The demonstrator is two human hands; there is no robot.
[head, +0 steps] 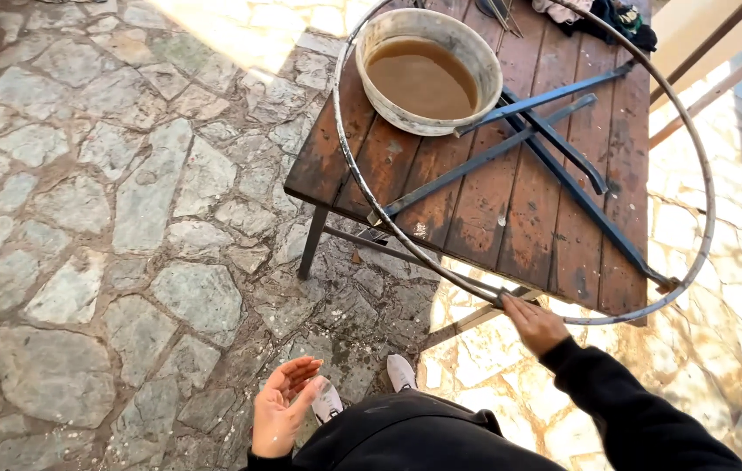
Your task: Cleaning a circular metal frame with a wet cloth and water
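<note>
From the head camera, looking down: 1 wooden table (484,218) of dark reddish planks stands on a stone-paved floor (109,218). On it lies 1 large metal ring frame (362,205), a round hoop with blue crossbars (554,148) meeting near the middle; I count about 3 bars. The hoop overhangs the table's near edge. 1 pale, stained basin (388,96) sits inside the hoop at the far left corner of the table, filled with brown liquid. A heap of dark cloth (615,22) rests at the far edge.

The right hand (535,325) reaches forward in a black sleeve, fingers closed on the hoop's near rim. The left hand (282,410) hangs free over the paving, palm up, fingers loosely spread, holding nothing. 2 white shoes (401,372) show below, just beside it.
</note>
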